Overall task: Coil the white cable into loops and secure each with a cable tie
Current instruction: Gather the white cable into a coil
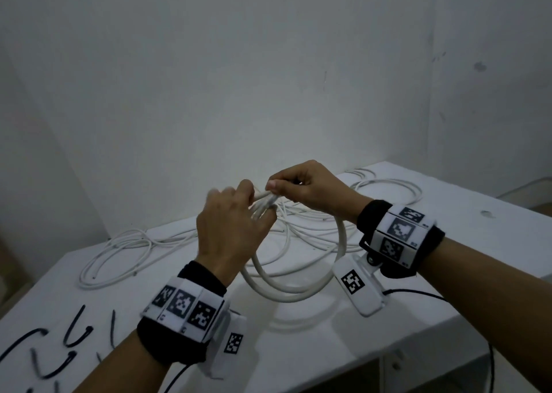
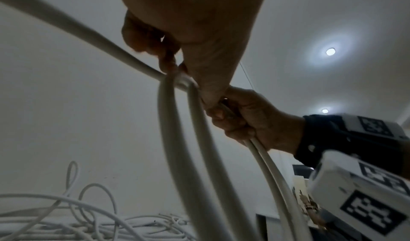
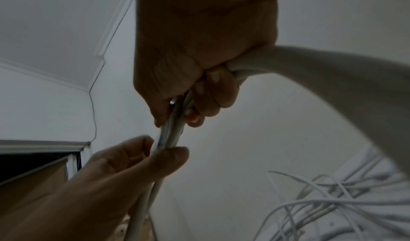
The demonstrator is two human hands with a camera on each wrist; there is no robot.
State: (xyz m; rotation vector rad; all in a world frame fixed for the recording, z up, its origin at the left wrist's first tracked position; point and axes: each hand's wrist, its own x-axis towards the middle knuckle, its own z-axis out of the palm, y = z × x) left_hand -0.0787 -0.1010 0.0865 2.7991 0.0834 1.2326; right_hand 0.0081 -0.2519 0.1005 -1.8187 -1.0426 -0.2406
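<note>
— Black cable ties [image 1: 56,351] sit lowest in the frame, at the lower left of the head view, loose on the white surface [image 1: 418,327], and none is in our fingers. So we judge the loops unsecured for now.

— Agreed. Our left hand [image 1: 231,228] and right hand [image 1: 310,189] meet at mid-frame, raised above the surface, both curled round the white cable [image 1: 295,295] where its turns gather at the top of the coil.

— What could go wrong from here?

— We think the coil could spring open. One hand has to let go to fetch a tie, and the cable looks stiff enough to unwind once the grip is halved. The ties also lie well apart from the coil, so the reach is long.

— And the other cables [image 1: 119,258] spread over the surface?

— They lie under and behind the hanging loop. It could snag on them if we lower it.

— Where does the cable sit against our fingers?

— In the right wrist view, the right fingers [image 3: 210,94] wrap the bundled strands from above, while the left thumb and fingers pinch the same strands just below. In the left wrist view, two turns drop from the left grip towards the bottom of the frame.
</note>
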